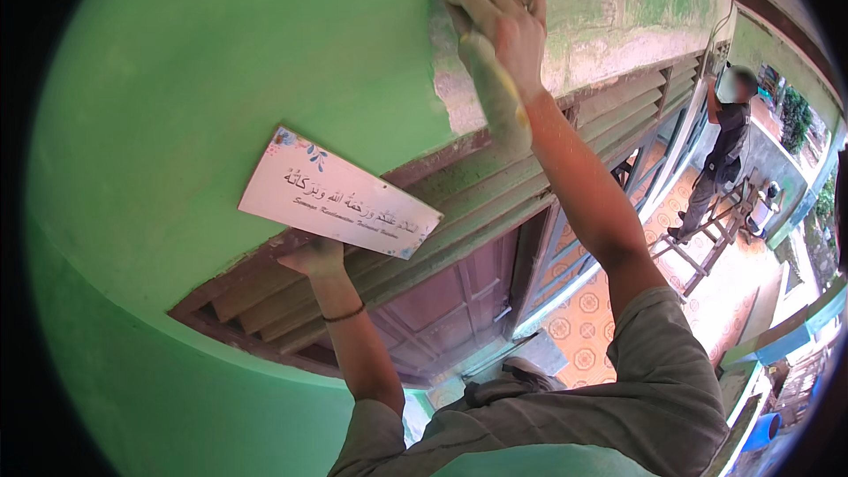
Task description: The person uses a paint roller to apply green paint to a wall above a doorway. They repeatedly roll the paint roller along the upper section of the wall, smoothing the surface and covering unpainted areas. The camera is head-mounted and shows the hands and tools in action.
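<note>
My right hand (507,30) is raised against the green wall (265,46), its fingers closed round a blurred scraper (497,96) with a greenish and yellow handle. The tool's edge seems to meet the wall where smooth green paint borders a bare, pale patch (457,89). Lower left, my left hand (318,257) rests at the wooden frame above the louvred vent, just under a white decorated sign (338,195) with writing and flowers. The sign hangs tilted over the frame's edge and partly hides the fingers; whether they grip anything is unclear.
Wooden louvres (457,205) run above a brown panelled door (444,298). Farther right, a person (722,126) stands on a wooden stepladder (712,238) by the wall, over an orange patterned tile floor (586,324). A cable (715,30) hangs near the far corner. A low wall borders the porch.
</note>
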